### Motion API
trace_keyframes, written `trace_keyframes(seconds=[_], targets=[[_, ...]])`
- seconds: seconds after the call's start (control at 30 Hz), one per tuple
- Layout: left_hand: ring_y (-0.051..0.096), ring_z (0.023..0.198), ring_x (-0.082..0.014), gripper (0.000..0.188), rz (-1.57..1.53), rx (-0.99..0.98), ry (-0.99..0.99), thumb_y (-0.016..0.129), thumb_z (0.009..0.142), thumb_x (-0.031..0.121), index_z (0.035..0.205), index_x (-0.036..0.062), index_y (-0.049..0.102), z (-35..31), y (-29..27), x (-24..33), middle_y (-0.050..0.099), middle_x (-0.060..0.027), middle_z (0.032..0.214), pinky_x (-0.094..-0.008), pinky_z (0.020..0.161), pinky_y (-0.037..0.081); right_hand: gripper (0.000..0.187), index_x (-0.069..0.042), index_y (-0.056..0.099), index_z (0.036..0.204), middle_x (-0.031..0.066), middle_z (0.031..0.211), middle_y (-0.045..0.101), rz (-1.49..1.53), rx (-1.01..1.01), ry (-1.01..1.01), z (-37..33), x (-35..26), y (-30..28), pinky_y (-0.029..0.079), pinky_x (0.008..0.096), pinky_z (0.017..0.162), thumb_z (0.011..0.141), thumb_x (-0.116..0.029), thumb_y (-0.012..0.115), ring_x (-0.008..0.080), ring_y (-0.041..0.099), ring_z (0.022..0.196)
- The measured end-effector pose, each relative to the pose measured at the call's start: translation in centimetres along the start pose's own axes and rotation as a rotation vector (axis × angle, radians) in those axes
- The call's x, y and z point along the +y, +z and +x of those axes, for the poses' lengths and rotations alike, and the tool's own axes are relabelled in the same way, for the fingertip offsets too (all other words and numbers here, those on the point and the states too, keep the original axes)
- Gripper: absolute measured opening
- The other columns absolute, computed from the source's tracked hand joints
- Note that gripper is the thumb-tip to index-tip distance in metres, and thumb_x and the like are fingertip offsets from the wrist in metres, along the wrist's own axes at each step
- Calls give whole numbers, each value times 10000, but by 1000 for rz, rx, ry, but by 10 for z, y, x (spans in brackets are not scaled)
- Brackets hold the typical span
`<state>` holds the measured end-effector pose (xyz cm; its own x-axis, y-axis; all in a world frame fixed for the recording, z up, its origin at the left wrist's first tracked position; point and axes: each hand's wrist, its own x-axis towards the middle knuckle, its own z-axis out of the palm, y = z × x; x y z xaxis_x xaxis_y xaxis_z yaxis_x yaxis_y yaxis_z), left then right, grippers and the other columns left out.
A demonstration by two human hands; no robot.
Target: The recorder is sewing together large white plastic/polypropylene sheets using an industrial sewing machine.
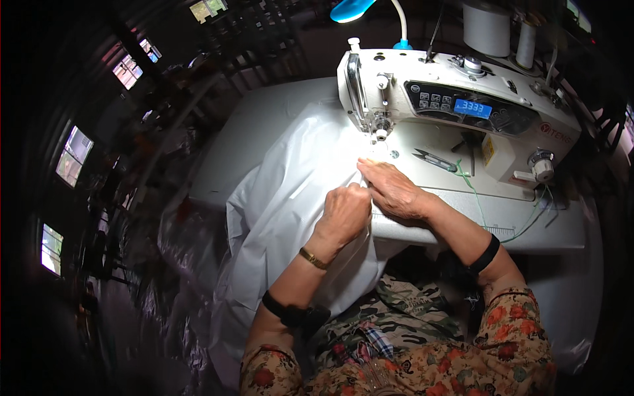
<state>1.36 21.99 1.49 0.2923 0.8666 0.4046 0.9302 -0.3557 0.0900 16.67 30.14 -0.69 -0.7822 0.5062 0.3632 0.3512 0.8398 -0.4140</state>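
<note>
White fabric [284, 171] spreads over the left of the sewing table and hangs down past its front edge. Its right edge runs up to the needle area of a white sewing machine [396, 72], where bright light washes out the detail. My left hand [347, 210] is closed on a fold of the fabric just in front of the needle. Beside it, my right hand [395, 188] lies with fingers stretched forward, fingertips on the fabric's edge close to the presser foot. Whether the right fingers pinch the cloth is hard to see.
Thread snips [434, 160] lie on the machine bed right of the needle, with green thread [470, 185] trailing to the front edge. A blue lamp [352, 10] hangs above. Thread cones [487, 30] stand behind the machine. The table [264, 109] extends left.
</note>
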Motion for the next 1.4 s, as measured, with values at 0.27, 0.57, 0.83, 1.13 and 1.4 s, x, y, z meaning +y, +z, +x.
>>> trace_keyframes(seconds=[0.27,0.57,0.83,1.13,1.4], targets=[[658,689,-410,159,-97,-11,-129,631,771,121,719,-26,662,50,21,-18,647,-244,711,-484,656,535,506,76,383,1365,305,1196,561,182,161,121,8,2,0,431,480,980,872,-5,461,460,547,1107],[597,1073,-372,342,-434,306,-116,622,860,86,1173,-52,605,-26,-11,9,590,-240,1228,-414,916,483,449,31,461,1359,299,1218,578,279,205,240,5,7,0,443,413,997,919,-61,467,400,579,1128],[568,1103,-343,513,-295,212,-509,699,830,76,1295,-32,511,-272,22,52,546,-203,1245,-411,917,470,317,-23,645,1079,80,663,548,-125,634,-236,-81,-62,1,440,379,560,877,-265,675,264,539,573],[578,998,-367,494,-235,50,-979,768,803,287,1104,-59,583,-376,121,22,580,-210,1094,-409,873,478,227,-56,645,877,118,640,580,167,81,-54,-142,-145,51,463,378,555,890,-280,678,291,601,580],[655,797,-163,355,-599,-17,-1134,659,912,252,1079,-60,640,-414,133,26,695,-130,968,-296,717,528,129,-35,655,868,166,753,649,197,-115,373,-201,-98,48,515,443,671,884,-158,616,364,648,705]])
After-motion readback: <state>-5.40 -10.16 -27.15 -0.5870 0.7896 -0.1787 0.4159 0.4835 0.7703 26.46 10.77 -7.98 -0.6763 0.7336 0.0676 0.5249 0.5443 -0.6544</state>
